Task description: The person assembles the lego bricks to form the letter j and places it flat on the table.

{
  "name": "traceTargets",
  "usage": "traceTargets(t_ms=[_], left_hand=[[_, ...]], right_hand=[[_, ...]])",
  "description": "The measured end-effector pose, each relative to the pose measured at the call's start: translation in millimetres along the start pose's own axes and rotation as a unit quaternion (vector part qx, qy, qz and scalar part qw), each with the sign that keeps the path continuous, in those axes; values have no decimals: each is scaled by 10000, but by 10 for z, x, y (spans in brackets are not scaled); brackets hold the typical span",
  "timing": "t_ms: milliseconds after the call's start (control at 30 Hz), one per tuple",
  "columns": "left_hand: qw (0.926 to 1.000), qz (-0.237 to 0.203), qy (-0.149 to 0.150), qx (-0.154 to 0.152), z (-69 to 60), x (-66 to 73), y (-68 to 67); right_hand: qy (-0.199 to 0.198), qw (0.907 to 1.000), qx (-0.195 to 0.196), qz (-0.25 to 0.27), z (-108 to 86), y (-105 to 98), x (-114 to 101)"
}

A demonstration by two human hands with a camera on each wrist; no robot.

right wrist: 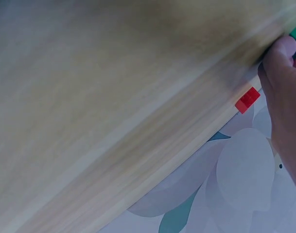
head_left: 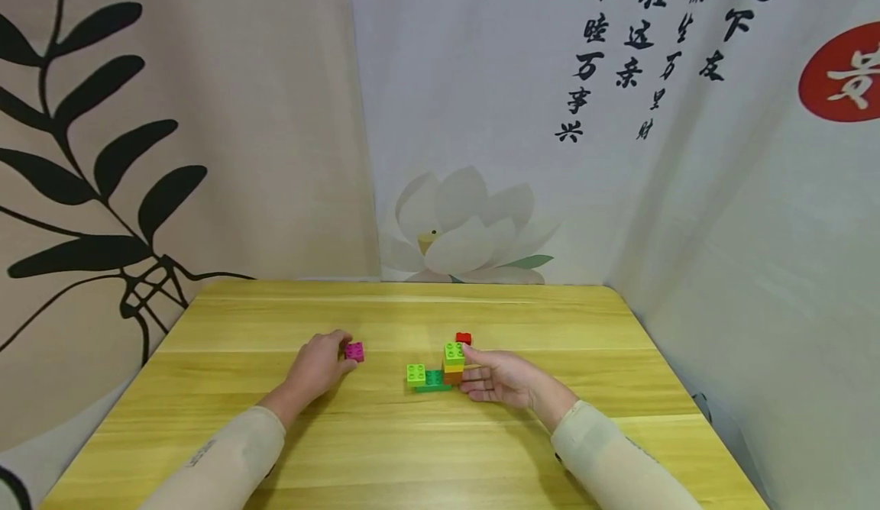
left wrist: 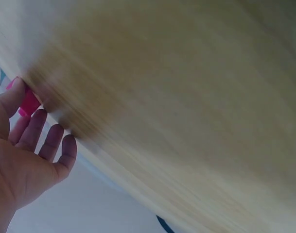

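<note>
A magenta toy building brick (head_left: 354, 352) is pinched between the thumb and index finger of my left hand (head_left: 321, 363), left of centre on the table. In the left wrist view that brick (left wrist: 29, 103) shows partly behind the thumb, the other fingers loosely bent. My right hand (head_left: 505, 377) holds the right end of a joined brick build (head_left: 435, 379), thumb behind and fingers at its near right side. The build has a green base, a lime brick at left and a lime, yellow and orange stack at right. The fingertips' exact contact is partly hidden.
A loose red brick (head_left: 464, 338) lies just behind the build, near the right thumb. Everything sits on a light wooden table (head_left: 371, 449). A printed curtain (head_left: 481, 113) with a lotus and writing hangs behind the table's far edge.
</note>
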State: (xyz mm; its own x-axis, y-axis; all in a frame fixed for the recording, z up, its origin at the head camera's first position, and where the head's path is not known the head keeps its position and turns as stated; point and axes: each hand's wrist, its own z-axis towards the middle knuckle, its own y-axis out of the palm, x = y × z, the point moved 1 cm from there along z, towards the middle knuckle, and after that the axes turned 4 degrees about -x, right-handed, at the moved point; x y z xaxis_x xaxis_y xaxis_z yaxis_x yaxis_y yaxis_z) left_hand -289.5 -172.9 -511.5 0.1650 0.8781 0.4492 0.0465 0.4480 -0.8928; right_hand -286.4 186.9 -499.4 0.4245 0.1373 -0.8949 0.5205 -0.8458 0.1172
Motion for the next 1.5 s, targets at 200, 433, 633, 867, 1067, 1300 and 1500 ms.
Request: traceTargets(t_ms=[200,433,633,867,1067,1300,1500], left_hand=[[9999,38,158,47,0,-8,-16],[9970,-739,230,1,25,98,-36],[9875,-1444,554,300,59,630,-107],[9753,-1864,1153,269,72,1205,-91],[9733,-1750,1481,149,77,1378,-17],[9723,-1500,1792,50,103,1430,44],[9755,-1328,1757,7,111,1445,80]], right_hand=[[-36,10000,-11,-24,-8,18,-2],[-40,10000,-9,-62,-4,34,10],[-31,9999,56,-82,-2,19,19],[-55,9999,74,-97,-4,31,17],[-40,9999,107,-129,-17,29,22],[-37,9999,-42,-158,-30,19,7],[-1,9996,-41,-276,-42,42,-39]])
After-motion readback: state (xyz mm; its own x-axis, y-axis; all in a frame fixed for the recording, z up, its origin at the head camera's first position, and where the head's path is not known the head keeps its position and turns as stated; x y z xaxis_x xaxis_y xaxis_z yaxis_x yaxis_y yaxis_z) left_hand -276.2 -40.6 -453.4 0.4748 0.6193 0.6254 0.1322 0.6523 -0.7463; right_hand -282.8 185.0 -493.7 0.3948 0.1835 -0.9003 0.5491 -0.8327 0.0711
